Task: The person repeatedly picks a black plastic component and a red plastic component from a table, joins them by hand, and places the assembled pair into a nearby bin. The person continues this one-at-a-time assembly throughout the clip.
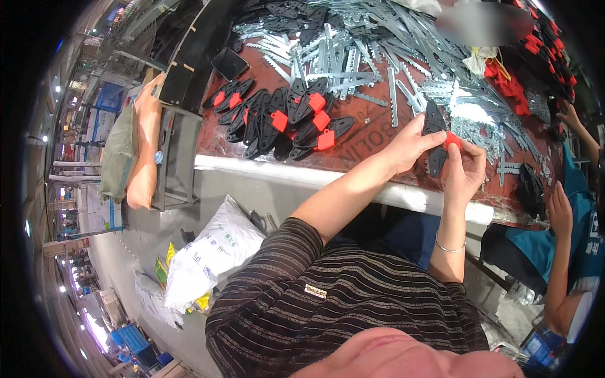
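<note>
Above the table's near edge, my left hand [408, 146] grips a black pointed plastic part [435, 159], its thumb pressed on the face. My right hand [465, 171] pinches a small red plastic piece [452, 140] against that part's side; how the two join is hidden by my fingers. To the left on the table lies a cluster of similar black parts [258, 123], several with red pieces [326, 140] on them. Beyond my hands spread many loose toothed metal strips [394, 97] in a heap.
A white roll [283, 174] runs along the front edge of the reddish table [372, 129]. At right, a co-worker in teal [576, 208] has a hand [559, 211] near more black parts [530, 189]. White sacks [211, 252] lie on the floor at left.
</note>
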`<state>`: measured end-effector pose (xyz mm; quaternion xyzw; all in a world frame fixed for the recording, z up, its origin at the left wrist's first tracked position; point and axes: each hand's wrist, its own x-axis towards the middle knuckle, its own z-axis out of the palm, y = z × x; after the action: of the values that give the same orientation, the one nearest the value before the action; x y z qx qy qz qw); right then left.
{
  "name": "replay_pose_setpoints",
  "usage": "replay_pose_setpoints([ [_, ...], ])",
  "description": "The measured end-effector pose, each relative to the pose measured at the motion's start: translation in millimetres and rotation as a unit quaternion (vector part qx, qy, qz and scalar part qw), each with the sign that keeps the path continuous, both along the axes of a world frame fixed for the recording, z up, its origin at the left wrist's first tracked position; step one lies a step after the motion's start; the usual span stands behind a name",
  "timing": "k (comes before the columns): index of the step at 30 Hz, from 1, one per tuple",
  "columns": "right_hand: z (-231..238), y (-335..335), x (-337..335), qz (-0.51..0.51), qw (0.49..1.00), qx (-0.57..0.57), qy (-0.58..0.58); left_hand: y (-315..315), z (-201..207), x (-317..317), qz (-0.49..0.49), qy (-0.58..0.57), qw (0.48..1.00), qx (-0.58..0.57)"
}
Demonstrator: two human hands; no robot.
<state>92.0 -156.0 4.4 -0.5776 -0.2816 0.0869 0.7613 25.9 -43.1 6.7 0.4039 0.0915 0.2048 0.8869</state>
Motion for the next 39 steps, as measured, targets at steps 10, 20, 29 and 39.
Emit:
replay_pose_setpoints([
  [10,12,0,13,0.042,0.997,-0.02,0.062,0,2,3,0.049,0.031,0.99,0.13],
  [20,55,-10,-3,0.293,0.938,0.041,0.183,-46,33,-31,-0.053,0.048,0.988,0.138],
  [29,18,-28,-33,0.2,0.973,-0.002,0.114,-79,18,-65,-0.078,0.14,0.974,0.16],
  [39,26,-44,-60,0.216,0.965,-0.006,0.151,-62,25,-106,-0.007,0.107,0.966,0.236],
])
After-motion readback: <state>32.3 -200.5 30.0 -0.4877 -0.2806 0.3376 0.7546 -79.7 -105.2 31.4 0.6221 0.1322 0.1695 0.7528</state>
